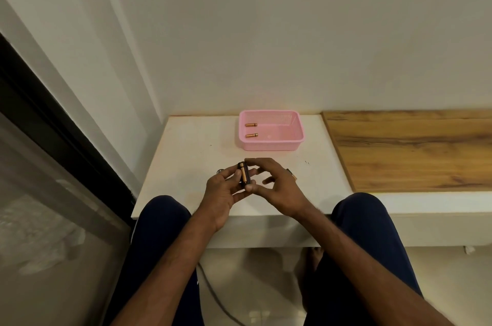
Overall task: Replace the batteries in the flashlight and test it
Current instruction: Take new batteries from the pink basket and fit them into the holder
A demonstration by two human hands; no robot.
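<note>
A black battery holder [245, 172] with a copper-and-black battery showing in it is held above the white table. My left hand [222, 192] grips it from the left. My right hand [274, 187] pinches it from the right, with the forefinger over its top end and the thumb under its bottom end. Two copper-and-black batteries [251, 125] [251, 135] lie in the left part of a pink basket [271, 146] behind my hands. A small dark part [220, 171] peeks out behind my left hand, and another small item [292, 173] lies behind my right hand; both are mostly hidden.
The white table [186, 155] runs to a wall at the back and joins a wooden surface [410, 147] on the right. A dark-framed glass door [53, 166] stands on the left. My knees in dark trousers sit at the table's front edge.
</note>
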